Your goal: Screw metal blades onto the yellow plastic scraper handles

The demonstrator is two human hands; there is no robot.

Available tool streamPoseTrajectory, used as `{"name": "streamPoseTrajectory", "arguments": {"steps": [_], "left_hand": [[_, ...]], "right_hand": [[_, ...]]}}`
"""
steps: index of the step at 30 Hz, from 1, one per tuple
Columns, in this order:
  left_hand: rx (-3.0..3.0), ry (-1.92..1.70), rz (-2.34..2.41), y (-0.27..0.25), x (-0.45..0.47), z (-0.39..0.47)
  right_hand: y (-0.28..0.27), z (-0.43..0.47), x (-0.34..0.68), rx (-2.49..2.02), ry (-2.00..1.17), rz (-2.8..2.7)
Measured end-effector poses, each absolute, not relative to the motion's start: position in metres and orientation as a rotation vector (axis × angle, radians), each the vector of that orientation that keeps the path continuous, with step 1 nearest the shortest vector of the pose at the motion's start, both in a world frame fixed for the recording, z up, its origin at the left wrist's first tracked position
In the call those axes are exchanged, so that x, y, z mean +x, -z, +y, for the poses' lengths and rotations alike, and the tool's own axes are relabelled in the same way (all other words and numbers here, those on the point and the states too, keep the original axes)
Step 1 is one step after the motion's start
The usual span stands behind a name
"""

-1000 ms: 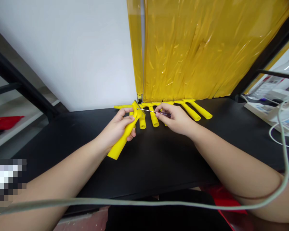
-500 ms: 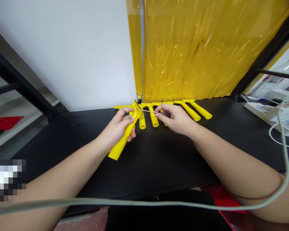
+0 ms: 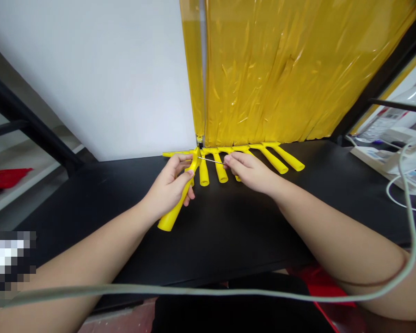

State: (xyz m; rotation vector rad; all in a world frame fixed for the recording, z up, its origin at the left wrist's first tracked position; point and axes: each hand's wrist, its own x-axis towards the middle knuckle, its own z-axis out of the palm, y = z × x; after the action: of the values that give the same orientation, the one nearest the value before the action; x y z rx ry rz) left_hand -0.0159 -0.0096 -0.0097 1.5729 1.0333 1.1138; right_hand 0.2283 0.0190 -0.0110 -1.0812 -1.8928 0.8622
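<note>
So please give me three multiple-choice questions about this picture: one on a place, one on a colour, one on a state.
1. Where do the spare yellow handles lie?
A. in a row under the yellow sheet
B. on the left shelf
C. in a box

2. What colour is the table?
A. white
B. black
C. red

3. How is the left hand?
A. open and flat
B. closed around a yellow tool
C. holding a cable

Answers: 1 A, they lie side by side at the sheet's foot; 2 B, its top is black; 3 B, the fingers wrap its handle while the right hand pinches a thin metal rod.
</note>
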Motion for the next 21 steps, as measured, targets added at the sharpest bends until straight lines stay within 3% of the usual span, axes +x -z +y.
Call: {"name": "streamPoseTrajectory", "arguments": {"steps": [6,21], "left_hand": [[1.600,-1.152,1.047,0.010,-0.017,-0.008],[1.667,-1.202,1.079,0.008,-0.022,-0.008]], "right_hand": [[0.016,0.020,0.227,-1.095,-1.134,-1.762],[0.026,0.028,0.224,-1.069,-1.130,-1.668]]}}
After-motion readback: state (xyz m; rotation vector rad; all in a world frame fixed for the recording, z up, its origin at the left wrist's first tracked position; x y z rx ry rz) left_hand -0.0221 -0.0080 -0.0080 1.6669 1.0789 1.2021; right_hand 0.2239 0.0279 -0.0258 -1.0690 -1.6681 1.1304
